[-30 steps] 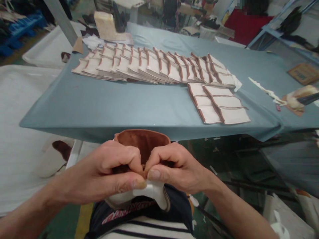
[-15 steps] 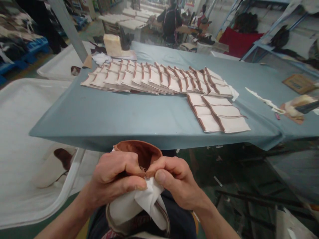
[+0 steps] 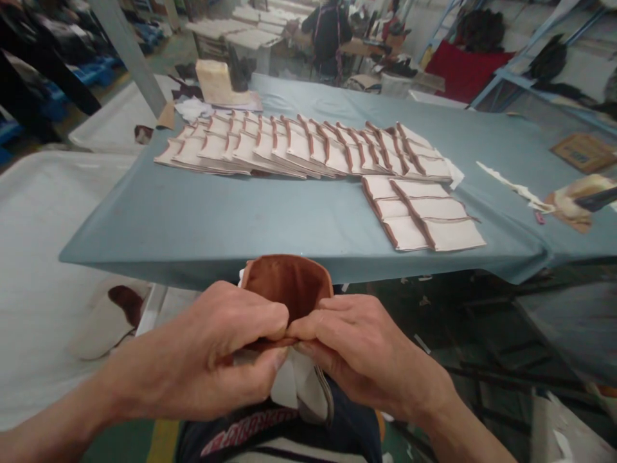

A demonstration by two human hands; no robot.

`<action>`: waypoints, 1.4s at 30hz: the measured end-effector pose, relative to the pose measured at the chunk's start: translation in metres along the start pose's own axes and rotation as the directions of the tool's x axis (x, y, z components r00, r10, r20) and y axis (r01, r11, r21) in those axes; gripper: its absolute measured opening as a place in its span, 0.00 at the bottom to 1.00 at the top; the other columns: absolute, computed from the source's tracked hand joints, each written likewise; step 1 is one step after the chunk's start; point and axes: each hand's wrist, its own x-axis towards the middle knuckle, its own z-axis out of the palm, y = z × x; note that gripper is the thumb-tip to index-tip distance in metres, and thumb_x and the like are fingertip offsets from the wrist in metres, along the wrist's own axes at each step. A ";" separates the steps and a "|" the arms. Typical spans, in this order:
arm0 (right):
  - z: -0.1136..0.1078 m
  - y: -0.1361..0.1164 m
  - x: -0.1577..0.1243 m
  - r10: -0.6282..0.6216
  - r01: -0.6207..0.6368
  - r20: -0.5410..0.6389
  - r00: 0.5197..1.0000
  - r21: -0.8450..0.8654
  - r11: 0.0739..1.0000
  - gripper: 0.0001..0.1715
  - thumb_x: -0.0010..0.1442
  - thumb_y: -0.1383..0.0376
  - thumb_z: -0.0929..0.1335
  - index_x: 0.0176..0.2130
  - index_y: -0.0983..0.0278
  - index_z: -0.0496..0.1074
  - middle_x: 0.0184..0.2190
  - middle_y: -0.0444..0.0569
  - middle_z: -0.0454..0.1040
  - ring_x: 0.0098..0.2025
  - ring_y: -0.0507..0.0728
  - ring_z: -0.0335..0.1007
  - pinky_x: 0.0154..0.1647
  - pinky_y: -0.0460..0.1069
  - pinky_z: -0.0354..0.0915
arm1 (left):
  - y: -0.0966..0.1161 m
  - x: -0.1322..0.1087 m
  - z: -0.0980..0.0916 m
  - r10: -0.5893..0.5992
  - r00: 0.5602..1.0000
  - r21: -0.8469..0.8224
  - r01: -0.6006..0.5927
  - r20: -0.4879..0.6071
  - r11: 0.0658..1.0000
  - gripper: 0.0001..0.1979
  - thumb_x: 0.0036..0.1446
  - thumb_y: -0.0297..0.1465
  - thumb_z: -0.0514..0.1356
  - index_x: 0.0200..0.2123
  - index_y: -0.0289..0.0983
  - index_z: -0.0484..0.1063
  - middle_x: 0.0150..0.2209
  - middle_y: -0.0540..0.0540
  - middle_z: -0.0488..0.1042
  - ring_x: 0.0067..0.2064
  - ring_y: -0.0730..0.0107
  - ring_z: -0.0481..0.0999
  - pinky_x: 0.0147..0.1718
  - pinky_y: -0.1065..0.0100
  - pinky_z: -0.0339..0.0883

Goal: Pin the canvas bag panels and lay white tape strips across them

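Observation:
Close to my body I hold a shoe upper (image 3: 289, 280), cream on the outside with a brown lining that shows in its open top. My left hand (image 3: 236, 344) pinches the near brown edge between thumb and fingers. Right beside it, my right hand (image 3: 359, 350) pinches the same edge, so both sets of fingertips nearly meet. Cream fabric (image 3: 289, 382) hangs below the pinched edge. My hands cover much of the upper's sides.
The table (image 3: 216, 218) with a blue-grey cover lies ahead. On it rest a long overlapping row of cream pieces with brown edges (image 3: 299, 148) and a smaller stack (image 3: 436, 215). A white bin (image 3: 38, 212) at left holds a cream shoe piece (image 3: 99, 328). Beyond, a person (image 3: 330, 32) is visible.
Both hands have risen slightly and shifted right with the upper. Its brown opening now stands higher and shows more lining. My fingertips still pinch the near edge.

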 end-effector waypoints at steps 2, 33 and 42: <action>0.004 0.006 0.001 0.007 -0.003 -0.024 1.000 0.151 0.989 0.16 0.81 0.63 0.63 0.42 0.64 0.76 0.33 0.46 0.84 0.32 0.52 0.76 0.36 0.48 0.65 | 0.002 -0.001 0.009 0.007 0.996 -0.122 -0.017 -0.083 0.992 0.14 0.59 0.22 0.51 0.27 0.41 0.48 0.22 0.58 0.50 0.23 0.76 0.52 0.24 0.66 0.47; 0.022 0.040 -0.007 0.302 -0.303 0.127 0.945 0.687 0.661 0.26 0.68 0.47 0.74 0.32 0.65 0.75 0.25 0.40 0.70 0.26 0.48 0.59 0.26 0.43 0.55 | -0.026 0.002 0.023 0.180 0.955 -0.432 -0.269 -0.237 0.861 0.27 0.73 0.49 0.62 0.25 0.39 0.65 0.20 0.56 0.64 0.23 0.75 0.61 0.25 0.69 0.56; 0.016 0.040 -0.008 0.357 -0.303 0.073 0.931 0.698 0.648 0.23 0.70 0.52 0.73 0.30 0.64 0.71 0.25 0.39 0.65 0.24 0.48 0.55 0.23 0.44 0.52 | -0.035 -0.023 0.016 0.085 0.956 0.119 -0.054 -0.280 0.991 0.16 0.75 0.28 0.56 0.29 0.39 0.69 0.24 0.54 0.72 0.25 0.72 0.70 0.30 0.69 0.63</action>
